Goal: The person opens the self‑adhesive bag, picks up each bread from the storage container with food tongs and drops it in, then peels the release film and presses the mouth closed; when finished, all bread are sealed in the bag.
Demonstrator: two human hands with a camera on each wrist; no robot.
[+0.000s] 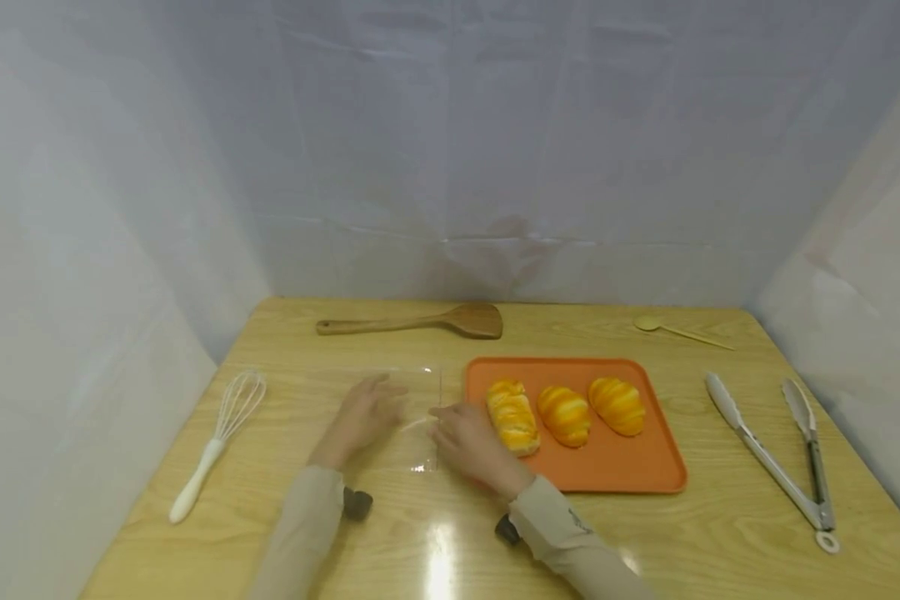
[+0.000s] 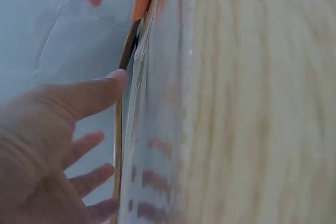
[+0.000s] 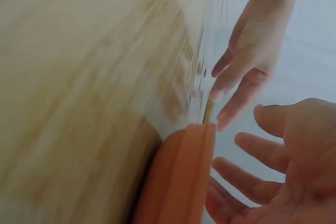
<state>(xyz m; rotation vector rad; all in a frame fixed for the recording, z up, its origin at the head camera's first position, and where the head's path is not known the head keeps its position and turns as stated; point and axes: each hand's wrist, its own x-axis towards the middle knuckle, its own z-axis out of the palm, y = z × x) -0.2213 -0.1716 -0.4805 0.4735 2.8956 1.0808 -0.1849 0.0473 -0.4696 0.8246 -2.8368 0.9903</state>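
A clear plastic sheet or bag (image 1: 417,457) lies flat on the wooden table, its edges shown by glints. My left hand (image 1: 366,412) is over it, thumb and fingers apart; in the left wrist view the thumb is close to the plastic (image 2: 160,72), and contact is unclear. Near the plastic's right edge, beside the tray, is my right hand (image 1: 474,443), slightly blurred. The right wrist view shows its fingers (image 3: 252,182) loosely bent and spread, with nothing between them. The orange tray (image 1: 607,473) carries a loaf-shaped bread (image 1: 513,418) and two croissant-like breads (image 1: 564,415) (image 1: 617,406).
A wooden spatula (image 1: 476,321) lies along the back of the table, and a small yellowish spoon (image 1: 648,324) is at the back right. At the left lies a white whisk (image 1: 213,450). Metal tongs (image 1: 776,471) lie spread at the right. Pale sheeting (image 1: 450,167) surrounds the table.
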